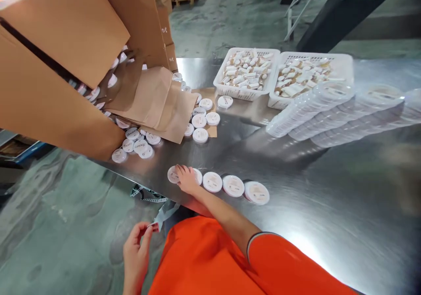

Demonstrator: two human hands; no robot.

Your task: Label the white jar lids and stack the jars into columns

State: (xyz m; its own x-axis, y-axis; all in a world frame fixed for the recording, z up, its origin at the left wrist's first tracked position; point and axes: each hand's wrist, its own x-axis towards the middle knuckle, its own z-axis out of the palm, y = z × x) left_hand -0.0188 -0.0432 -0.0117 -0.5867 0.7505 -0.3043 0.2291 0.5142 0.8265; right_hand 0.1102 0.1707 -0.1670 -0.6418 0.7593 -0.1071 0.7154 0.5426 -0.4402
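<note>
A: What is our left grip (136, 247) doing, at the lower left of the frame?

B: Its thumb and fingertips are pinching a small red label (155, 228); a pale strip (165, 212) shows just beside that, near the table's front edge.

A: And our right grip (188, 180), below the centre?

B: Its fingers are bent over the left end of a row of round white pieces (233, 186); the fingertips lie at the leftmost one and the palm partly hides the second; we cannot tell whether they pinch or merely rest there.

A: The rest of that row?

B: Three more run to the right, across the lower centre; all five sit on our metal table (289, 176).

A: And farther out?

B: At the upper left we have a big cardboard box (62, 27); brown sheets (176, 113) spread from its open side; loose round pieces (140, 147) lie left of centre, some with black lettering; more cluster at the centre; above right of them stand two white baskets (237, 94) of small white-and-brown items (246, 69); tilted clear stacks (305, 108) fill the right side.
</note>
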